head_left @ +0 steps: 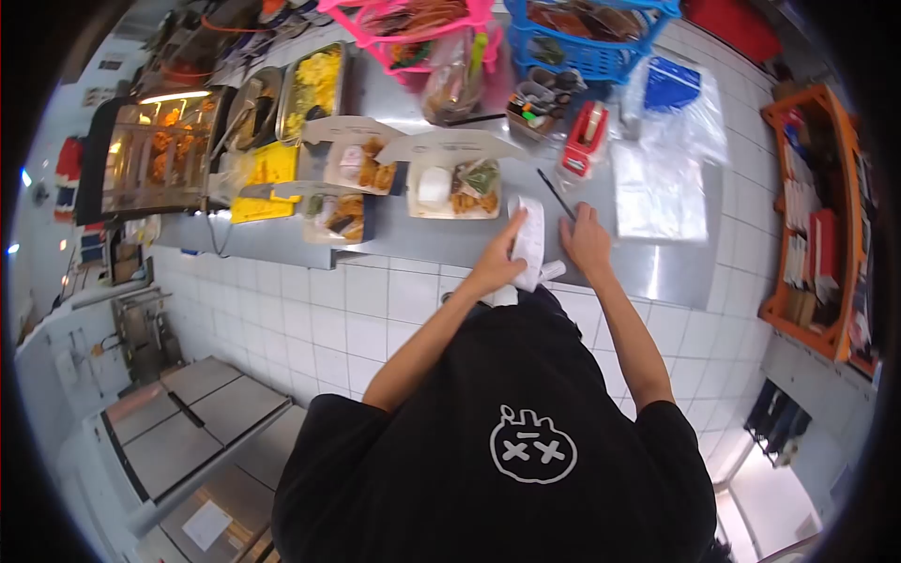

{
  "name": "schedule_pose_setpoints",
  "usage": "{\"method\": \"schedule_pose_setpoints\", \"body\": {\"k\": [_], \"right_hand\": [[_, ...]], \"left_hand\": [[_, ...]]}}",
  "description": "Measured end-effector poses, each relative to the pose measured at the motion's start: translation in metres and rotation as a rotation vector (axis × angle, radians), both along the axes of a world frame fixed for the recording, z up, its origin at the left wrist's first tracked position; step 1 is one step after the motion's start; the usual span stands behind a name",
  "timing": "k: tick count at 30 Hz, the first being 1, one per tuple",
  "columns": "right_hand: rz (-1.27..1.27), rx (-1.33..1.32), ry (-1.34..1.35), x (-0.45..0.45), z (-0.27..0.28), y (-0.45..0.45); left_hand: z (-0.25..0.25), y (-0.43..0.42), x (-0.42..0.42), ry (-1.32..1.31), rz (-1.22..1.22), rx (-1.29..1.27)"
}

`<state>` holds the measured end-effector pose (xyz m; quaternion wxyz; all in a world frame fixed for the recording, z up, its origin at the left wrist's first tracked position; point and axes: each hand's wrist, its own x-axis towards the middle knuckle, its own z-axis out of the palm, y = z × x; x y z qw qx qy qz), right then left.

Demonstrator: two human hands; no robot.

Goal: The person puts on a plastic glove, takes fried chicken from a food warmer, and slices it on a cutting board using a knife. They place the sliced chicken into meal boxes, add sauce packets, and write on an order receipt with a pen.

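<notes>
My left hand [497, 258] is closed on a long white paper slip [530, 235] at the front edge of the steel table [404, 244]. To its right, my right hand [587, 239] touches the tabletop with its fingers bent, at the lower end of a thin black pen [556, 192]; whether it grips the pen is too small to tell. Up and left of the slip sits an open food box [434, 192] with white rice, fried pieces and greens. Two more open boxes [347, 169] [324, 220] stand farther left.
A red tape dispenser [586, 136] and clear plastic bags [660, 197] lie at the right. Behind are pink [413, 47] and blue baskets [593, 47] and a box of pens [542, 103]. A yellow-food tray [314, 84] and lit display case [160, 150] stand left; an orange shelf [774, 235], right.
</notes>
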<state>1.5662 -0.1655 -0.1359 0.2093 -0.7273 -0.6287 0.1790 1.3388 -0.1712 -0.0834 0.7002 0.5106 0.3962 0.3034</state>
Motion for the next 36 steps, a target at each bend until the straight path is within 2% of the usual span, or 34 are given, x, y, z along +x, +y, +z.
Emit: {"method": "schedule_pose_setpoints", "body": {"k": [1,4,7,10,13,15,16,19,22,25,28,31,32,34,36], "right_hand": [[0.005,-0.031,0.02,-0.002,-0.001,0.006],[0.039,-0.108,0.046,-0.004,-0.015,0.022],[0.151,-0.318,-0.129,0.001,-0.011,0.019],[0.224,-0.727,0.418,0.028,-0.013,0.008],[-0.174,-1.016,1.987,0.056,-0.021,-0.026],[-0.202,-0.784,1.971,0.035,0.036,-0.034],[-0.247,-0.784,2.042,0.032,0.042,-0.035],[-0.342,-0.744,2.015,0.033,0.028,-0.031],[-0.151,-0.631,2.261,0.044,-0.004,-0.029],[-0.343,-0.261,2.025,0.032,0.018,-0.017],[-0.346,-0.145,1.45,0.027,-0.011,-0.005],[-0.263,0.032,1.187,0.019,-0.025,0.005],[-0.254,-0.014,1.108,0.023,-0.026,0.008],[-0.229,0.239,0.751,0.025,-0.027,0.002],[-0.254,0.35,0.573,0.025,-0.012,-0.008]], "left_hand": [[-0.02,-0.007,0.001,0.001,0.015,-0.039],[-0.028,-0.02,0.002,0.002,0.014,-0.145],[-0.009,-0.025,0.011,0.01,0.01,-0.121],[0.005,-0.023,0.014,-0.015,0.006,-0.083],[-0.004,-0.023,0.023,-0.034,-0.01,-0.039],[-0.001,-0.021,0.027,-0.029,-0.044,0.022],[-0.005,-0.021,0.03,-0.053,-0.064,-0.029],[0.003,-0.019,0.039,-0.087,-0.145,-0.074],[0.009,-0.018,0.044,-0.212,-0.16,-0.221],[0.005,-0.015,0.044,-0.05,-0.162,0.022],[-0.012,-0.01,0.039,0.216,-0.256,0.13],[-0.021,-0.005,0.04,0.543,-0.354,0.298],[-0.028,-0.003,0.04,0.611,-0.384,0.338],[-0.042,0.001,0.041,0.752,-0.427,0.509],[-0.038,0.009,0.043,0.841,-0.395,0.549]]}}
